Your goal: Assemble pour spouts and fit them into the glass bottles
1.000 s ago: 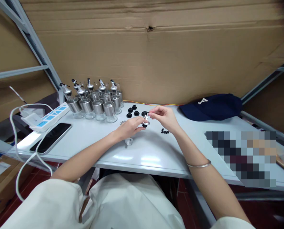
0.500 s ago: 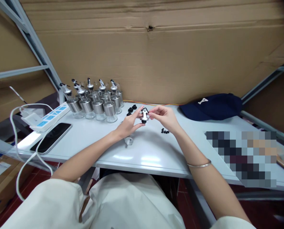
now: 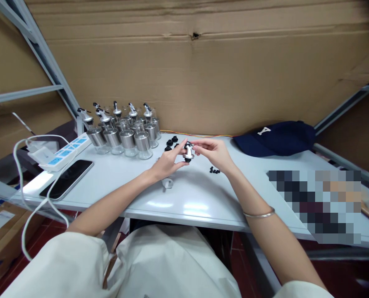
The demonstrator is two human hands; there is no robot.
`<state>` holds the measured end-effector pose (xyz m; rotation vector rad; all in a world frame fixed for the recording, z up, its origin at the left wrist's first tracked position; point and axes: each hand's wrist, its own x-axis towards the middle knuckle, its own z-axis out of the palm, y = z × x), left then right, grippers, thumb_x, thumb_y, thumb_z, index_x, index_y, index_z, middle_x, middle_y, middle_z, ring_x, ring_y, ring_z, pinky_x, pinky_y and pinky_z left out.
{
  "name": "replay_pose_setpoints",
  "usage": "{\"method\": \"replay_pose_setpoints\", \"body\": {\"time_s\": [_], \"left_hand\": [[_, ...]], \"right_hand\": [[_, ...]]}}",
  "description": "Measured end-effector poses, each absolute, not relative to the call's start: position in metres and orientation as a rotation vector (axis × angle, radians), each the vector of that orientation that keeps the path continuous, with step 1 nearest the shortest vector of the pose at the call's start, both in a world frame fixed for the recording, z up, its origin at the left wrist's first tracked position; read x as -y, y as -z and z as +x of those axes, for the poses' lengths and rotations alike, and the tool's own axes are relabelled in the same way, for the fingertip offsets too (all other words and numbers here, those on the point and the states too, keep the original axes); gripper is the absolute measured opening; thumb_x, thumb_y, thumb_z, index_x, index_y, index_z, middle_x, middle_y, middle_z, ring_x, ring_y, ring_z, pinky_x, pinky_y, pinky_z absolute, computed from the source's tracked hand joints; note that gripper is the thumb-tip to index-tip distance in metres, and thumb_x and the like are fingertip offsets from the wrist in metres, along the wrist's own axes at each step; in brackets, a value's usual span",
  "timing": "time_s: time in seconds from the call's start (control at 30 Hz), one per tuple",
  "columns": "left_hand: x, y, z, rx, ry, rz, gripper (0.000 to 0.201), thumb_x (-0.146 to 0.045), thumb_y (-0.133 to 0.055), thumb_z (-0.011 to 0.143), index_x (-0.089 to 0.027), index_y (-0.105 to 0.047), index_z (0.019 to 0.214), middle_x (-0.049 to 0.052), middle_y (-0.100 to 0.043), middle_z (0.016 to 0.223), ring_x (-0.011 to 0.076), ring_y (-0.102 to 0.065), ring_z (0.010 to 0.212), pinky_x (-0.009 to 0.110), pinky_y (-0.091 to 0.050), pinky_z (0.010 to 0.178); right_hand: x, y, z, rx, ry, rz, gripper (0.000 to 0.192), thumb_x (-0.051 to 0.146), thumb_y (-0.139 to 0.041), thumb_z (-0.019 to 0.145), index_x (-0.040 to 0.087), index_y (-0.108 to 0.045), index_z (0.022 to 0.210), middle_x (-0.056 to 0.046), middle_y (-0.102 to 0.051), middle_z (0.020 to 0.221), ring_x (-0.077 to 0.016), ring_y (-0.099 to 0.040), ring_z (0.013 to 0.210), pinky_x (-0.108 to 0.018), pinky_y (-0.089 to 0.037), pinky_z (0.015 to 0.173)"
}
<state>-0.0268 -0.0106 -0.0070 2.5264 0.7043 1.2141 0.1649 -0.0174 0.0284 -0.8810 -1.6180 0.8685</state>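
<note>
Above the table's middle, my left hand [image 3: 169,161] grips a silver and black bottle pourer [image 3: 188,155] between thumb and fingers, its black stopper end pointing down. My right hand [image 3: 214,152] is closed in a pinch at the top of the pourer, by its black tip; the fingertips partly cover what they grip. Several small black parts [image 3: 214,170] lie on the table below my right hand. Beyond my left hand are larger black stoppers [image 3: 169,142]. A translucent white plastic piece [image 3: 167,183] rests near my left wrist.
Glass bottles with steel sleeves [image 3: 128,139] stand grouped at the back left, several topped with pourers. A power strip [image 3: 65,152] with white cables and a phone [image 3: 67,179] lie at the left. A navy cap [image 3: 276,140] sits at the back right, before a cardboard wall [image 3: 209,82].
The pourer has tilted slightly and shifted a little down in my left hand. My right fingertips have moved slightly in at its top. The rest looks the same.
</note>
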Motion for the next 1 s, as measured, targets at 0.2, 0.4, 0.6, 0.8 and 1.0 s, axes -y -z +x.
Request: {"method": "replay_pose_setpoints", "body": {"time_s": [0.2, 0.4, 0.6, 0.8, 1.0], "left_hand": [[0.0108, 0.0074, -0.0266, -0.724, -1.219, 2.517, 0.076, -0.026, -0.063, 0.082, -0.022, -0.020, 0.145, 0.009, -0.066, 0.111, 0.0194, -0.064, 0.101, 0.033, -0.051, 0.089], [0.0112, 0.0072, -0.0264, -0.694, -1.247, 2.487, 0.073, -0.024, -0.064, 0.080, -0.021, -0.027, 0.143, 0.008, -0.067, 0.111, 0.0192, -0.065, 0.101, 0.034, -0.051, 0.091], [0.0082, 0.0068, -0.0268, -0.671, -1.324, 2.321, 0.073, -0.024, -0.068, 0.077, -0.020, -0.032, 0.141, 0.008, -0.067, 0.108, 0.0179, -0.065, 0.099, 0.034, -0.050, 0.094], [0.0032, 0.0079, -0.0282, -0.695, -1.360, 2.193, 0.073, -0.028, -0.068, 0.076, -0.019, -0.034, 0.141, 0.006, -0.067, 0.104, 0.0166, -0.065, 0.097, 0.034, -0.049, 0.096], [0.0053, 0.0071, -0.0276, -0.652, -1.337, 2.208, 0.072, -0.033, -0.067, 0.077, -0.019, -0.035, 0.140, 0.005, -0.068, 0.103, 0.0162, -0.065, 0.097, 0.033, -0.049, 0.096]], "right_hand": [[0.0180, -0.0284, 0.1643, 1.608, -0.874, -0.867, 0.029, 0.041, -0.075, 0.065, 0.018, -0.074, 0.083, -0.004, -0.069, 0.070, -0.0142, -0.060, 0.061, -0.031, -0.052, 0.061], [0.0166, -0.0273, 0.1660, 1.614, -0.885, -0.862, 0.030, 0.042, -0.074, 0.066, 0.018, -0.074, 0.084, -0.004, -0.069, 0.072, -0.0154, -0.061, 0.065, -0.032, -0.052, 0.064], [0.0186, -0.0261, 0.1641, 1.769, -0.626, -0.823, 0.034, 0.043, -0.070, 0.072, 0.020, -0.072, 0.097, -0.007, -0.066, 0.089, -0.0165, -0.061, 0.074, -0.032, -0.052, 0.069], [0.0210, -0.0251, 0.1610, 1.944, -0.263, -0.802, 0.044, 0.039, -0.072, 0.072, 0.024, -0.066, 0.113, -0.006, -0.064, 0.091, -0.0185, -0.057, 0.077, -0.034, -0.051, 0.069], [0.0204, -0.0206, 0.1599, 1.983, -0.251, -0.782, 0.054, 0.044, -0.071, 0.073, 0.024, -0.061, 0.122, -0.005, -0.063, 0.083, -0.0178, -0.054, 0.072, -0.034, -0.050, 0.071]]}}
